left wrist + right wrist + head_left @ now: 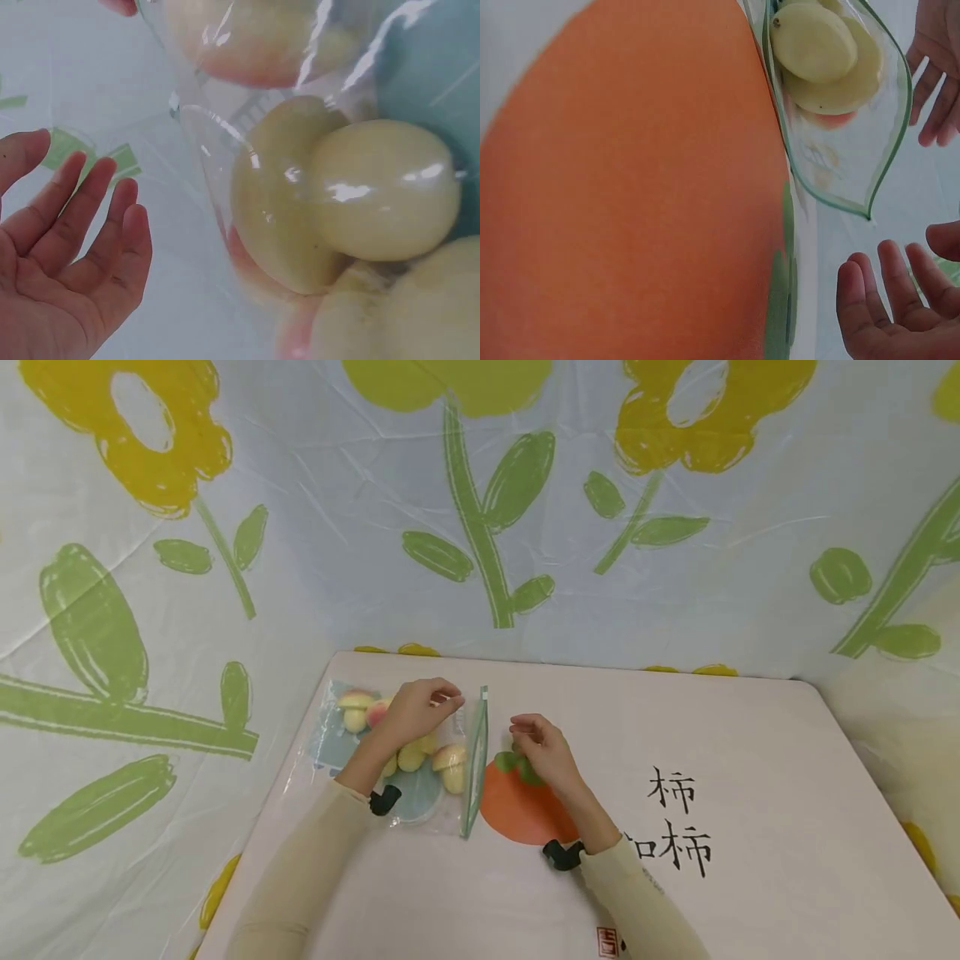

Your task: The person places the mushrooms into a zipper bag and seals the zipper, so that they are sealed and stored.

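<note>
A clear zip bag [476, 772] with a green-edged mouth lies on its side at the left of the table. Its mouth faces right and gapes in the right wrist view. Inside are several cream toy mushrooms [452, 767] with pinkish caps, seen close through the plastic in the left wrist view. My left hand [418, 710] hovers over the bag, fingers loosely bent and holding nothing. Just right of the bag's mouth is my right hand [546, 752], also holding nothing, with its fingers [851, 289] relaxed and apart from the bag.
The pale tabletop [750, 735] bears a printed orange persimmon [517, 810] and black written characters [686, 847]. A flower-patterned cloth [570, 552] hangs behind and at the sides. Dark straps with small devices sit at both wrists.
</note>
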A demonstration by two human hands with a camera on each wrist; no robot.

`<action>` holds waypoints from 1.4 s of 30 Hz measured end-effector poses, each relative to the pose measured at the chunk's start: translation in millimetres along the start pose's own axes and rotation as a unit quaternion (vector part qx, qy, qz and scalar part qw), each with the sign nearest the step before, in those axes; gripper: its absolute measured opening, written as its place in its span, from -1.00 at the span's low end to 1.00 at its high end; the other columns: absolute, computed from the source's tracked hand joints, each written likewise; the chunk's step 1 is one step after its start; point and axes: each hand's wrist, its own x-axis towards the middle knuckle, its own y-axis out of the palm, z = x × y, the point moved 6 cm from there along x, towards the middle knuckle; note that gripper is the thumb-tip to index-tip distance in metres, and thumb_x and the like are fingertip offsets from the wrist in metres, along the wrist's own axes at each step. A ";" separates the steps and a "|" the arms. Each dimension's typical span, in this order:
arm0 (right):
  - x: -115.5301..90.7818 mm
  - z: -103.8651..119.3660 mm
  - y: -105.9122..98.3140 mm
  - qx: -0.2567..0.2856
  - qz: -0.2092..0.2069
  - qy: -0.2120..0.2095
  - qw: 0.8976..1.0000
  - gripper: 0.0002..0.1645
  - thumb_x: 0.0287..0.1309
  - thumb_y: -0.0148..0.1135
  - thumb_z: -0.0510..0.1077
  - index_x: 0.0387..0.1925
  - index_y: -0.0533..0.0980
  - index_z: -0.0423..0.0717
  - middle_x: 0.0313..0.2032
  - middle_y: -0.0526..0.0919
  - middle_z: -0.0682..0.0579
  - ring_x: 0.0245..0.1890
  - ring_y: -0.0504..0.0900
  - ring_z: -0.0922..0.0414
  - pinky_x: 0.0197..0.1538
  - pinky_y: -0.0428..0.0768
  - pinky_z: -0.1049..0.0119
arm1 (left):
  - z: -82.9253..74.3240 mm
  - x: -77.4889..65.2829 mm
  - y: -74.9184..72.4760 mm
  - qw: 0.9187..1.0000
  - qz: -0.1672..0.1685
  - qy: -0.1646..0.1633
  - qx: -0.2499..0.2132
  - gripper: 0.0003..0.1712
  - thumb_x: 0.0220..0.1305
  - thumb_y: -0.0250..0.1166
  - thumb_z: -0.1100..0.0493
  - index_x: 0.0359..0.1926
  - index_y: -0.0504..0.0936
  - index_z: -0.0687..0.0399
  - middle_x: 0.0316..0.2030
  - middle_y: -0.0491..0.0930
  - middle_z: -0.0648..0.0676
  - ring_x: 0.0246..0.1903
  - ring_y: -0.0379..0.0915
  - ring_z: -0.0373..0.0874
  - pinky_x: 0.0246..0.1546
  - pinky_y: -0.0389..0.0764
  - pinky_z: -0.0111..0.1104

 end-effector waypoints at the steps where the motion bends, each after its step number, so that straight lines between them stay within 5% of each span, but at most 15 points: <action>1: 1.9 0.1 -0.1 -0.001 -0.001 -0.002 1.000 -0.64 0.43 0.11 -0.25 0.17 0.49 -0.34 0.07 0.59 -0.32 0.04 0.58 -0.16 0.04 0.60 0.02 | 0.6 4.9 -1.9 1.000 0.003 -0.002 -0.003 -0.70 0.42 0.26 0.00 -0.04 0.72 0.08 -0.11 0.71 0.03 -0.07 0.63 -0.01 -0.05 0.61 -0.14; 6: 11.8 1.9 2.4 -0.002 0.003 -0.012 1.000 -0.63 0.42 0.13 -0.25 0.17 0.48 -0.36 0.05 0.60 -0.31 0.04 0.57 -0.22 0.03 0.60 -0.03 | 6.4 27.5 -5.1 1.000 0.017 -0.018 -0.004 -0.72 0.42 0.26 0.01 -0.03 0.72 0.07 -0.07 0.69 0.02 -0.02 0.61 -0.03 0.02 0.57 -0.14; 20: 48.3 -1.1 13.9 0.025 -0.022 0.038 0.999 -0.60 0.40 0.19 -0.16 0.16 0.52 -0.30 -0.03 0.62 -0.27 -0.06 0.58 -0.20 0.01 0.61 0.03 | 19.7 75.9 20.7 0.994 0.109 -0.032 0.002 -0.60 0.48 0.17 0.10 0.19 0.60 0.21 0.14 0.60 0.14 0.14 0.51 0.06 0.12 0.51 -0.15; 27: 57.0 -3.4 21.7 0.045 -0.037 0.051 0.997 -0.65 0.41 0.17 -0.19 0.12 0.54 -0.29 -0.12 0.61 -0.24 -0.11 0.59 -0.20 0.00 0.61 -0.04 | 25.6 85.9 28.0 0.991 0.127 -0.019 0.025 -0.63 0.44 0.17 0.16 0.12 0.65 0.27 0.08 0.63 0.17 0.14 0.51 0.04 0.16 0.49 -0.18; 34: 69.0 -17.1 29.9 0.072 -0.043 0.087 0.993 -0.64 0.38 0.20 -0.13 0.08 0.55 -0.26 -0.14 0.65 -0.15 -0.16 0.66 -0.06 -0.07 0.64 0.13 | 27.2 87.6 39.6 0.980 0.171 0.002 0.098 -0.65 0.48 0.09 0.18 0.10 0.68 0.21 0.08 0.65 0.14 0.16 0.49 0.04 0.21 0.43 -0.18; 42: 73.8 -20.9 35.2 0.099 -0.044 0.108 0.988 -0.64 0.38 0.23 -0.10 0.04 0.56 -0.29 -0.11 0.63 -0.14 -0.21 0.64 0.02 -0.05 0.63 0.16 | 33.2 84.9 38.6 0.984 0.168 -0.015 0.066 -0.66 0.50 0.11 0.12 0.11 0.69 0.14 0.08 0.65 0.08 0.14 0.49 -0.01 0.20 0.44 -0.18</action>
